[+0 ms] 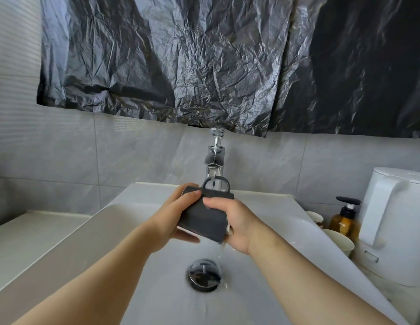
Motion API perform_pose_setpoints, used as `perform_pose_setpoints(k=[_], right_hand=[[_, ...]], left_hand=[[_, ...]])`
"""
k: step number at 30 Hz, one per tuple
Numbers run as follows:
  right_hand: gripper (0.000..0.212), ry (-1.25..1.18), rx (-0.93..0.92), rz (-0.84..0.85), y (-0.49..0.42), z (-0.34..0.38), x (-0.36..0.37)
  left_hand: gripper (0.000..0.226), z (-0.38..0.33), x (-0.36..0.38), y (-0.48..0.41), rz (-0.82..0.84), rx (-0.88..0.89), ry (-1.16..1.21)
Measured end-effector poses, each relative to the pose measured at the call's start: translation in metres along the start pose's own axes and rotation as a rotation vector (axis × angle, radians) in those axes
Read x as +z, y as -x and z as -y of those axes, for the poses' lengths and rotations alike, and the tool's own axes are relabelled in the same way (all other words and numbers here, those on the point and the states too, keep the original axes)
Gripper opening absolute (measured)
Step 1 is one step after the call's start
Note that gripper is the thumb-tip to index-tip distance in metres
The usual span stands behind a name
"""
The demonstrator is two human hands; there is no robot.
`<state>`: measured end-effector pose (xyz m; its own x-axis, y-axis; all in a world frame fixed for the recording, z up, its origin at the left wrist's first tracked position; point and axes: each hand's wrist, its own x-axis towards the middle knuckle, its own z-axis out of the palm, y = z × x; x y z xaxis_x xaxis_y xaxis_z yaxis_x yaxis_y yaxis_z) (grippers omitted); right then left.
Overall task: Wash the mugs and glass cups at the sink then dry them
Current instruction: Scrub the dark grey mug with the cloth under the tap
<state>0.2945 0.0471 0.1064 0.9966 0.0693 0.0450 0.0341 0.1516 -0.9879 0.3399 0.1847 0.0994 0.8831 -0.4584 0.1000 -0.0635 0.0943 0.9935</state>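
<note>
I am washing a mug (204,216). I hold it over the sink (157,296), just in front of the tap (214,160). The mug lies on its side with its handle up.

My left hand (178,216) is wrapped round the left end, fingers curled tight on it. My right hand (237,224) grips the right end, thumb on top and fingers bent under. Something pale peeks out by my right fingers. It may be a sponge or a cloth, but I cannot tell.

Water runs off the low corner of the mug and falls by the drain (204,274). So I think this is the rinse.

Next I should tip the mug so all the water comes out. It is wet and may slip, so I must keep a firm hold and go slow. Then it needs a dry. Two pale cups (340,242) wait on the right, near a brown bottle (345,222) and a white kettle (396,221).

I see no words I can read. The bottle shows no label I can make out.
</note>
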Motion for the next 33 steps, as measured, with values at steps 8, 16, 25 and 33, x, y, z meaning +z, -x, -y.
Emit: perform_pose_setpoints(k=[8, 16, 25, 33], right_hand=[[0.044, 0.241, -0.002, 0.109, -0.003, -0.010, 0.006], [0.062, -0.412, 0.157, -0.052, -0.001, 0.005, -0.004], [0.026, -0.028, 0.135, -0.173, -0.007, -0.008, 0.014], [0.029, -0.094, 0.105, -0.288, -0.004, -0.002, 0.000]], left_hand=[[0.026, -0.006, 0.007, 0.001, -0.237, -0.201, 0.021], [0.013, 0.003, 0.012, -0.002, -0.094, 0.134, -0.008], [0.020, 0.007, 0.014, -0.004, -0.223, -0.112, 0.081], [0.013, 0.003, 0.022, 0.002, -0.099, -0.074, -0.035]])
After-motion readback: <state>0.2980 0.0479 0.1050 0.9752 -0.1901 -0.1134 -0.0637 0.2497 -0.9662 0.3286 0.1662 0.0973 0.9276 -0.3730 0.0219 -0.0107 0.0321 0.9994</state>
